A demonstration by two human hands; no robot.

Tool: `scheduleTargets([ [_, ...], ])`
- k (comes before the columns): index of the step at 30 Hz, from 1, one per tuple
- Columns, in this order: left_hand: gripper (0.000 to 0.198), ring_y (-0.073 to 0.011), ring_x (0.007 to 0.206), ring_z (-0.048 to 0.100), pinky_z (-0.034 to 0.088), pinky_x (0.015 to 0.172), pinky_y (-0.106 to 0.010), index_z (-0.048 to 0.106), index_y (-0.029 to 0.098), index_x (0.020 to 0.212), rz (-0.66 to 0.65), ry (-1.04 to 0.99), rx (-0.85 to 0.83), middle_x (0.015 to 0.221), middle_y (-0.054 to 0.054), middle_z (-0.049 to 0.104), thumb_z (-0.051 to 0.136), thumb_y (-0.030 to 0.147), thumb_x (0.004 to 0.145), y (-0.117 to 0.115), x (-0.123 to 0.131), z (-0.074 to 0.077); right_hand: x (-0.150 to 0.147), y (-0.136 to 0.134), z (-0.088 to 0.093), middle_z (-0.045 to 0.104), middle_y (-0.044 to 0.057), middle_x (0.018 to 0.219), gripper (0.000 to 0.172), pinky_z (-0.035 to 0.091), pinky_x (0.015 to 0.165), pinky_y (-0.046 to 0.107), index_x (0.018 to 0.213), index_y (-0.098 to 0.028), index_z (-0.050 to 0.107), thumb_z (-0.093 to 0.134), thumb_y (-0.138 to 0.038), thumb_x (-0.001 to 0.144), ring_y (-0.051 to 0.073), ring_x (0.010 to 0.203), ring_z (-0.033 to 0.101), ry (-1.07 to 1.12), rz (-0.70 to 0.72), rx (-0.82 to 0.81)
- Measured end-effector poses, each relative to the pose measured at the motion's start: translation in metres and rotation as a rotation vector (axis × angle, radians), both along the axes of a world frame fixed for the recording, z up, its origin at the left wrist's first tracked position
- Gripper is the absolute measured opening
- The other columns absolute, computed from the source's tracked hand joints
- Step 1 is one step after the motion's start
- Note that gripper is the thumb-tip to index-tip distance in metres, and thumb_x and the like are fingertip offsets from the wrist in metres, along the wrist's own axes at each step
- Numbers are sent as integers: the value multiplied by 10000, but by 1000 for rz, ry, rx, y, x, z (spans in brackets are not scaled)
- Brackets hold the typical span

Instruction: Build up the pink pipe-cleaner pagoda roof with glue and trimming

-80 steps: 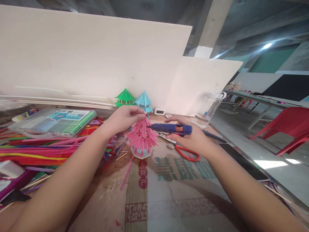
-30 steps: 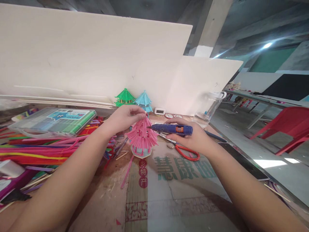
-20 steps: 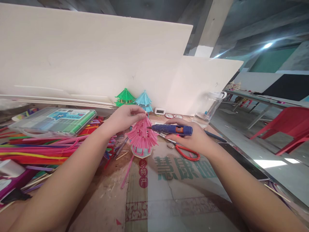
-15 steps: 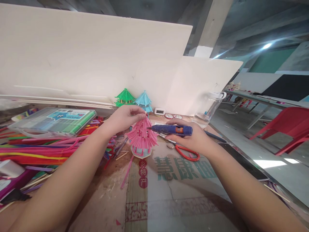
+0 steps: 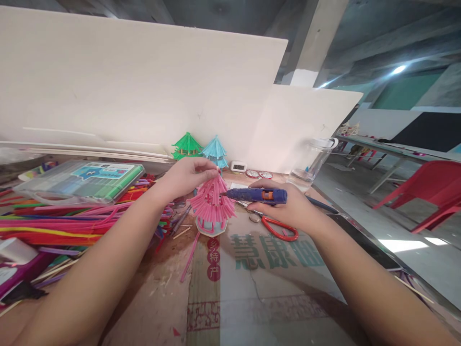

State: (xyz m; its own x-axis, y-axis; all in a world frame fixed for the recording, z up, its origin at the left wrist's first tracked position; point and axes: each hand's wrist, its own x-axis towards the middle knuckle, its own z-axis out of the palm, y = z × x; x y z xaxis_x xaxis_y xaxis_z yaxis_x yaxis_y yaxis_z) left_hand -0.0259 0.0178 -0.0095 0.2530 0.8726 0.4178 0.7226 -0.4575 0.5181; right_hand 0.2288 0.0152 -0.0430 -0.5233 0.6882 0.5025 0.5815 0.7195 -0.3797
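Note:
A pink two-tiered model pavilion stands upright on the cardboard in front of me. My left hand pinches the tip of its roof between thumb and fingers. In my right hand is a blue glue gun, pointed left. Its nozzle is at the right side of the upper roof; whether it touches cannot be made out. Under the right hand lie scissors with red handles. Behind the pink model stand a green model pavilion and a light blue one.
Colourful pipe cleaners lie heaped at the left, with a clear marker case on them. A small digital clock and a glass jug stand at the back. A black tablet or phone lies beyond my right forearm. White boards rise behind.
Almost nothing differs. The glue gun's nozzle has shifted very slightly to the right and down along the pink roof, while my left hand stays at the roof tip.

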Motion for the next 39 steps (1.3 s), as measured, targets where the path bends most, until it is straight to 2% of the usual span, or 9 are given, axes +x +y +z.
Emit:
scheduleTargets([
  [10, 305, -188, 838, 617, 451, 729, -256, 692, 178, 901, -4, 2, -1, 898, -13, 704, 531, 421, 809, 1, -1, 0, 0, 1, 1, 721, 42, 934, 340, 502, 694, 305, 998, -225, 666, 642, -490, 786, 207, 804, 664, -18, 48, 44],
  [20, 326, -195, 842, 617, 451, 720, -258, 691, 178, 876, 3, 20, 3, 888, -16, 706, 522, 447, 803, -1, 0, 1, -1, -2, 4, 709, 21, 881, 356, 475, 656, 289, 980, -229, 656, 636, -520, 777, 189, 748, 645, -9, 19, 26],
  [25, 322, -189, 819, 614, 448, 710, -254, 694, 176, 885, 8, 14, -5, 881, -16, 703, 527, 440, 804, -1, 0, 1, 2, -2, 9, 685, 9, 754, 316, 462, 611, 273, 923, -208, 652, 619, -495, 796, 168, 669, 613, -96, 91, -95],
  [27, 326, -186, 814, 611, 449, 710, -253, 695, 176, 894, 8, 7, -8, 877, -15, 702, 529, 442, 803, 0, 0, 0, 2, -3, 10, 688, 11, 776, 312, 472, 637, 280, 931, -205, 647, 632, -481, 785, 171, 694, 620, -63, 116, -121],
  [30, 335, -187, 829, 610, 451, 713, -251, 694, 176, 902, 11, -3, -9, 888, -17, 702, 533, 453, 803, 1, -1, 0, 4, -1, 9, 685, 16, 791, 328, 480, 627, 277, 956, -200, 620, 651, -462, 763, 172, 704, 624, 123, 118, -134],
  [33, 337, -191, 827, 610, 452, 703, -252, 692, 177, 898, 23, -6, -15, 878, -19, 701, 532, 459, 804, 1, -2, -1, 10, 10, 7, 643, -5, 669, 282, 465, 561, 261, 909, -195, 557, 596, -451, 799, 148, 601, 589, 313, 111, -160],
  [35, 334, -190, 819, 610, 451, 695, -252, 691, 179, 892, 20, -2, -16, 873, -19, 700, 528, 458, 807, 2, -2, -1, 16, 26, 3, 634, -3, 662, 244, 458, 558, 263, 825, -199, 516, 552, -441, 824, 136, 573, 565, 363, 76, -130],
  [39, 318, -182, 803, 609, 449, 693, -247, 692, 180, 894, 9, 11, -9, 867, -15, 701, 534, 442, 804, 1, -2, 0, 25, 74, -14, 661, 23, 770, 264, 471, 648, 302, 830, -193, 535, 603, -442, 773, 169, 690, 596, 253, -196, -99],
])
